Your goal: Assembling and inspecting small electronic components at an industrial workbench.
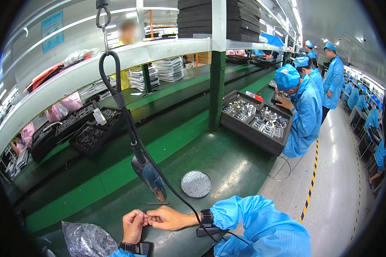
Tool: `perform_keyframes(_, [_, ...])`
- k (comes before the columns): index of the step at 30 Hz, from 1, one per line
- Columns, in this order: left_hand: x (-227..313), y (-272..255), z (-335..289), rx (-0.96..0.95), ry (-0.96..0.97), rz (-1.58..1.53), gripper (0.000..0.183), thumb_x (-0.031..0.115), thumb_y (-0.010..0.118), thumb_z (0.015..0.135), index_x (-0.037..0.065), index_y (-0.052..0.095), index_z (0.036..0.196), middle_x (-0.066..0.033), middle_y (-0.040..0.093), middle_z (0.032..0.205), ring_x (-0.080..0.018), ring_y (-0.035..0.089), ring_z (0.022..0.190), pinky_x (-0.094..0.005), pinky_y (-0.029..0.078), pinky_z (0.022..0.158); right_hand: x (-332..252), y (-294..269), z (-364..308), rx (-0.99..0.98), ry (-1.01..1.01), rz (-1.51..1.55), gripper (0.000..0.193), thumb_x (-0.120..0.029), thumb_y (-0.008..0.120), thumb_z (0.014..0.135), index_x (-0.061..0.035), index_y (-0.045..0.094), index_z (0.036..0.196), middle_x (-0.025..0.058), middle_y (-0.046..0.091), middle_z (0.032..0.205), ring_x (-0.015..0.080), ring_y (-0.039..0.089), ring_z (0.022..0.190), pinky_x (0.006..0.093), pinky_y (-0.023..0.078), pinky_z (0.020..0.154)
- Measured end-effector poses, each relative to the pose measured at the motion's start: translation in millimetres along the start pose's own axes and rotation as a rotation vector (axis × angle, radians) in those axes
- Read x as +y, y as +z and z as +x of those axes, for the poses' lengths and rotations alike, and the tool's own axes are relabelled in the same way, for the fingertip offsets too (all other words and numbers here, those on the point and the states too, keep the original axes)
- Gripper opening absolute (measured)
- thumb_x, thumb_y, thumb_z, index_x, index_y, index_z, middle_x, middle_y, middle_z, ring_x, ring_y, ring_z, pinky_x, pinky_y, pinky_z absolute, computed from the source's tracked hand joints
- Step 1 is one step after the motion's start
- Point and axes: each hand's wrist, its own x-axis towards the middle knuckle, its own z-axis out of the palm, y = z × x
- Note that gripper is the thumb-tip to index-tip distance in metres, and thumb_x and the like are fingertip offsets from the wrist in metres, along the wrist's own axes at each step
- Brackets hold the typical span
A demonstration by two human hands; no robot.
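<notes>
At the near edge of the green bench my left hand [133, 226] and my right hand [167, 218] meet, fingertips pinched together. Whatever lies between the fingers is too small or hidden to make out. Just beyond them a thin dark strip-like tool [155, 203] rests on the bench. A hand-held electric screwdriver [149, 174] hangs from a black cable above it. To its right sits a round shallow dish [196, 197], filled with small silvery pieces. By my left wrist is a clear plastic bag [88, 240] of dark grey parts.
A black partitioned tray [253, 138] of shiny parts stands at the right, beside a seated co-worker in blue [304, 111]. A green post [216, 92] rises from the bench. More black trays [88, 139] stand across the conveyor. The screwdriver's cable [176, 188] crosses over my right wrist.
</notes>
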Motion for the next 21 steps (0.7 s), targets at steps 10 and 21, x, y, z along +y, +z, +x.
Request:
perform_keyframes(10, [-1.5, -1.6, 0.4, -0.004, -0.001, 0.031, 0.024, 0.018, 0.058, 0.099, 0.0, 0.062, 0.085, -0.0063, 0.062, 0.077, -0.0116, 0.055, 0.067, -0.0257, 0.045, 0.065, -2.4, -0.3, 0.9, 0.003, -0.018, -0.015, 0.015, -0.013, 0.064, 0.086, 0.0005, 0.059, 0.09, 0.0054, 0.057, 0.065, 0.0142, 0.053, 0.055, 0.0301, 0.043, 0.053])
perform_keyframes(21, [1.8, 1.6, -1.4, -0.001, 0.004, 0.031, 0.024, 0.018, 0.058, 0.099, -0.001, 0.063, 0.085, -0.0049, 0.061, 0.077, -0.0111, 0.053, 0.067, -0.0257, 0.044, 0.065, -1.7, 1.1, 0.4, 0.007, -0.025, -0.021, 0.015, -0.014, 0.064, 0.085, -0.0001, 0.059, 0.09, 0.0049, 0.055, 0.063, 0.0143, 0.051, 0.054, 0.0303, 0.042, 0.052])
